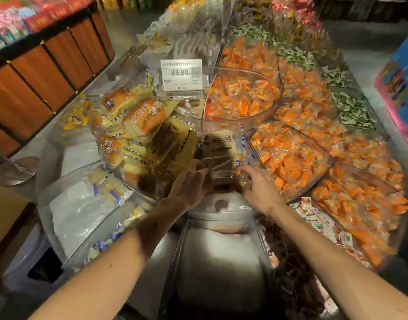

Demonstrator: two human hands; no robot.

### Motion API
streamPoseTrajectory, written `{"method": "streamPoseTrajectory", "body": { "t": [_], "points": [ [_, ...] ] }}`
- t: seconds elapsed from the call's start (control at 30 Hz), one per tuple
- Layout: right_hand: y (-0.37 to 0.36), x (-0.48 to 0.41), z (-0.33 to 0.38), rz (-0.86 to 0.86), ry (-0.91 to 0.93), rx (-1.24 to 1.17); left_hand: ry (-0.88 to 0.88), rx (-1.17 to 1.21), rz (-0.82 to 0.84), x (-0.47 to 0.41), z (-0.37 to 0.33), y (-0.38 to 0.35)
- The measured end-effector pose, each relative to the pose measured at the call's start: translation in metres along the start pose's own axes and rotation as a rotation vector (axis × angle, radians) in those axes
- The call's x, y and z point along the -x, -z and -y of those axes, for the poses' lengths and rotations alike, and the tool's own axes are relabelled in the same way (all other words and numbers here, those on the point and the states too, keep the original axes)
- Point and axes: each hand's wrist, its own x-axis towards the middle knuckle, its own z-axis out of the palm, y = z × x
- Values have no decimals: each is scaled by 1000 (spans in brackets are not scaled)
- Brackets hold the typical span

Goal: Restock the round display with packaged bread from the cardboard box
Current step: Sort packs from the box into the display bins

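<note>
A round clear display bowl (120,172) at centre left holds several packaged bread loaves (143,116) with yellow and blue wrappers. Both my hands reach to its near right side. My left hand (189,183) and my right hand (258,183) grip the lower corners of a clear bread package (221,148) with a blue-striped edge, held upright against the pile. The package's lower part is in shadow. No cardboard box shows clearly.
A price tag reading 23.90 (181,75) stands behind the bread. Clear bins of orange-wrapped snacks (288,158) fill the right side. A lower clear bin (83,209) with few small packets sits at left. Wooden shelving (48,65) runs along the far left.
</note>
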Motion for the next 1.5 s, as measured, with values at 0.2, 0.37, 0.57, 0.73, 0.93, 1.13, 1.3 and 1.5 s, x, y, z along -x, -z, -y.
{"method": "streamPoseTrajectory", "body": {
  "t": [0.2,0.37,0.57,0.73,0.93,1.13,1.3,1.5],
  "points": [
    [1,3,0,13,-29,23,-52,22,63,5,6,-1],
    [-2,6,38,-355,134,142,-26,225,-167,25,24,48],
    [-93,10,169,-206,332,-148,239,367,-353,109,127,139],
    [-237,6,308,35,492,-268,539,374,-473,224,296,187],
    [-420,-14,496,352,537,-229,1044,377,-442,367,528,198],
    [-539,-52,634,610,621,-13,1324,580,-378,439,675,192],
    [-633,-116,697,756,671,157,1475,800,-368,449,771,164],
    [-763,-194,731,1123,674,497,1486,516,-42,442,844,118]
  ]
}}
